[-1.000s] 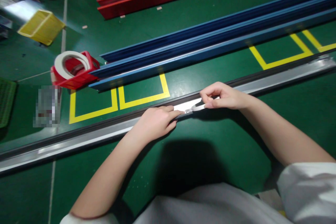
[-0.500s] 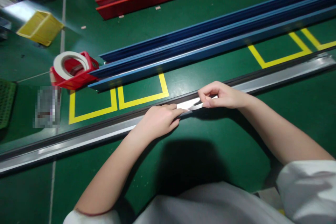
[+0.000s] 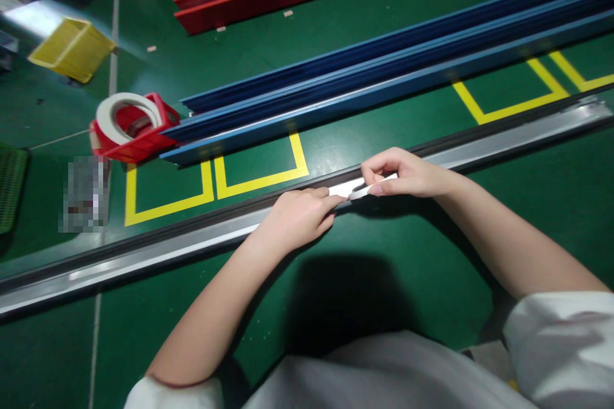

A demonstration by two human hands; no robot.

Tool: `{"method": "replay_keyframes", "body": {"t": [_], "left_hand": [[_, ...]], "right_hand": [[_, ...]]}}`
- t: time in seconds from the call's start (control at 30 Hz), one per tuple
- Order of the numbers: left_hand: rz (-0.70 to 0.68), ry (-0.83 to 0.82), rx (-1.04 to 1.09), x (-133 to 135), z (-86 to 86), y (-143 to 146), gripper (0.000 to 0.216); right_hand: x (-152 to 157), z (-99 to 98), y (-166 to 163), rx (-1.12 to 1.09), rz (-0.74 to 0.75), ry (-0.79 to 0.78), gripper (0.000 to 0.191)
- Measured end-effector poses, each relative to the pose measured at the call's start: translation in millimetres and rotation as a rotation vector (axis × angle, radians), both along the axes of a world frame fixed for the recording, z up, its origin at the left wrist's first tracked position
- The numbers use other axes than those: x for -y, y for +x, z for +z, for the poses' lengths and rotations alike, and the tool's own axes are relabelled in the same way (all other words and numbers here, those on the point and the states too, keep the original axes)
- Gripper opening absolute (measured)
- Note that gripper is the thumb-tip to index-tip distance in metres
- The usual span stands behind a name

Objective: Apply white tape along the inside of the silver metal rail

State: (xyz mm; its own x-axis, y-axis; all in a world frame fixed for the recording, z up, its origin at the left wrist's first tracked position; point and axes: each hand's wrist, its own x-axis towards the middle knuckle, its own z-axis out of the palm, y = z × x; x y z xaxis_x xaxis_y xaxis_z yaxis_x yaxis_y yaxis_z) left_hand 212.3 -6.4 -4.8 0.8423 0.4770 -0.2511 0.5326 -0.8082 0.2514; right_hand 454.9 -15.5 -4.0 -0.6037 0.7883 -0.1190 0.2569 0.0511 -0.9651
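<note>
A long silver metal profile point(image 3: 177, 243) with a dark back edge lies slantwise across the green table in front of me. My left hand point(image 3: 302, 214) rests on it with the fingers stretched out, the fingertips against a white strip point(image 3: 361, 193) that looks like tape. Just to the right, my right hand point(image 3: 396, 172) pinches that strip between thumb and forefinger. The strip's pinched part is lifted off the profile, while a white stretch beside it lies along the channel. The left fingers cover part of the strip.
Behind the profile run blue channels point(image 3: 336, 105) and, farther off, a red channel point(image 3: 288, 3). A white tape roll point(image 3: 106, 118) leans in a red bin point(image 3: 153, 140). A yellow bin point(image 3: 74, 51) and a green basket point(image 3: 9, 185) are at left. Yellow tape outlines mark the table.
My left hand has slid a little to the right along the profile, closer to my right hand. The right hand keeps its pinch on the strip and has hardly moved.
</note>
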Motion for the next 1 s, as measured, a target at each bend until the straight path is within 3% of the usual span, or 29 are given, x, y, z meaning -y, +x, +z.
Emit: {"method": "replay_keyframes", "body": {"t": [0.47,1.0], "left_hand": [[0.021,-0.018,-0.019,2,-0.7,-7,0.038],[0.037,-0.087,-0.073,3,2.1,-44,0.041]], "right_hand": [[3,1.3,0,-0.014,-0.035,0.03,0.028],[12,3.0,4,0.093,0.011,0.103,0.023]]}}
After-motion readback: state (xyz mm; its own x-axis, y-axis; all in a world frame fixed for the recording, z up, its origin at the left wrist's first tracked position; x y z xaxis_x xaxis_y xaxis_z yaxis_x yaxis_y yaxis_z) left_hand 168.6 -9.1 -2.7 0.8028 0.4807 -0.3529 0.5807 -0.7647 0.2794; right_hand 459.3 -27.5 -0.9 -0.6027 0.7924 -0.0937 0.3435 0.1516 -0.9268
